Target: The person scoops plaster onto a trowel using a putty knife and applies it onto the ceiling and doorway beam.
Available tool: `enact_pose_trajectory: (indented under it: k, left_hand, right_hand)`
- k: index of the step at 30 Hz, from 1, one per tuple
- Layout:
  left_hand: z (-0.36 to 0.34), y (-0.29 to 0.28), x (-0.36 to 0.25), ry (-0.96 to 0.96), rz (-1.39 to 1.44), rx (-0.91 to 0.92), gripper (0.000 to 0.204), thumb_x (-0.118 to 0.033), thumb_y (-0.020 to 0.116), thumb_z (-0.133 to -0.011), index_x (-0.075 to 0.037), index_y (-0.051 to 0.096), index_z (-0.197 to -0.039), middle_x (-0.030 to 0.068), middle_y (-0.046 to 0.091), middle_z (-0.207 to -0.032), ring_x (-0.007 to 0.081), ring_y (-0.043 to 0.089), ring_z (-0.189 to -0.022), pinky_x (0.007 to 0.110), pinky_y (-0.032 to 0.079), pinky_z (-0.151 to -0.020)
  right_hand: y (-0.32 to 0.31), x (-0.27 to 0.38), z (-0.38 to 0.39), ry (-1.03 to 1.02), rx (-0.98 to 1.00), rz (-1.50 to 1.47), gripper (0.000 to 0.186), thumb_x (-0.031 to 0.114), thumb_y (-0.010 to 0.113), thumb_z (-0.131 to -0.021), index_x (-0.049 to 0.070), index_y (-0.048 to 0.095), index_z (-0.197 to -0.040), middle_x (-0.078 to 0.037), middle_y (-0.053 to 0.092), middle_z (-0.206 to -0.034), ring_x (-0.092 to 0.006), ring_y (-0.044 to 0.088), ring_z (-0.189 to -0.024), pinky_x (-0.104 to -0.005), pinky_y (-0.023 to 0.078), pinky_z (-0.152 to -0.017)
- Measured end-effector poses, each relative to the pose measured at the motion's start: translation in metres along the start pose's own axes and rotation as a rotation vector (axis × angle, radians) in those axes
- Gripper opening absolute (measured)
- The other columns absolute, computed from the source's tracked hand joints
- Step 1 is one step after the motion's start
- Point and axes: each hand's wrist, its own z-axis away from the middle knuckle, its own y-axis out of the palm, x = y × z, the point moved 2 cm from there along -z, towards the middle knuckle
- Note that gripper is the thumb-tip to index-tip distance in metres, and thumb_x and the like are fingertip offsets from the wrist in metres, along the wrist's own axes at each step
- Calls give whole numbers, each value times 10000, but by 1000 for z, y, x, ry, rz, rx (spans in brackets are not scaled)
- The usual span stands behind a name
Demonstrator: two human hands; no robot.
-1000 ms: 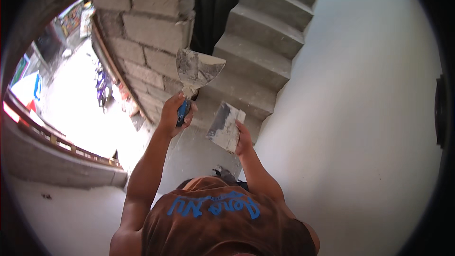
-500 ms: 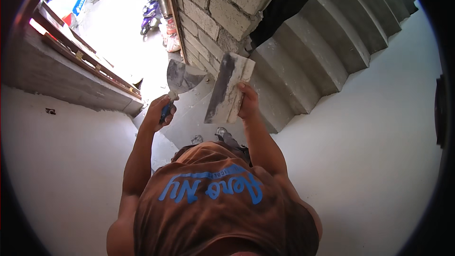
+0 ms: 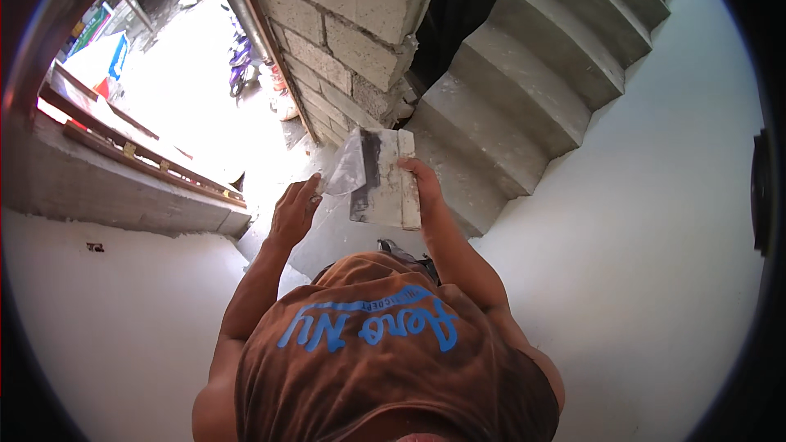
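My left hand (image 3: 295,209) is closed round the handle of a wide putty knife (image 3: 345,168); the handle itself is hidden behind the fingers. The knife's broad blade meets the left edge of a flat rectangular trowel (image 3: 386,188) and overlaps it in view. Whitish paste and a dark streak cover the trowel's face. My right hand (image 3: 424,182) grips the trowel along its right side, with the thumb on top and the other fingers out of sight beneath.
Grey concrete stairs (image 3: 524,82) climb at the right beside a smooth white wall (image 3: 622,254). A rough block wall (image 3: 344,20) stands ahead. At the left is a bright opening with a wooden frame (image 3: 139,151), and a purple motorbike (image 3: 238,65) is outside.
My left hand has turned and moved right, bringing the putty knife's blade onto the trowel. The trowel has become more upright in view and shifted slightly down. The view has swung to the right.
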Motion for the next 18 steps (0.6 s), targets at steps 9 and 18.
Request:
enact_pose_trajectory:
  k: [9, 18]
  left_hand:
    - [18, 76, 45, -98, 15, 91, 389, -141, 582, -957, -37, 541, -1330, 245, 628, -1032, 457, 611, -919, 535, 498, -752]
    - [11, 156, 17, -62, 188, 112, 378, -201, 546, -968, -9, 561, -1294, 248, 642, -1109, 458, 633, -961, 521, 517, -809]
  right_hand:
    - [145, 213, 183, -1370, 266, 391, 402, 30, 601, -923, 40, 562, -1323, -113, 587, -1323, -252, 555, -1241, -431, 462, -1042]
    - [375, 309, 419, -3213, -1392, 1891, 540, 45, 624, -828, 96, 574, -1363, -138, 593, -1345, -313, 539, -1225, -436, 394, -1041]
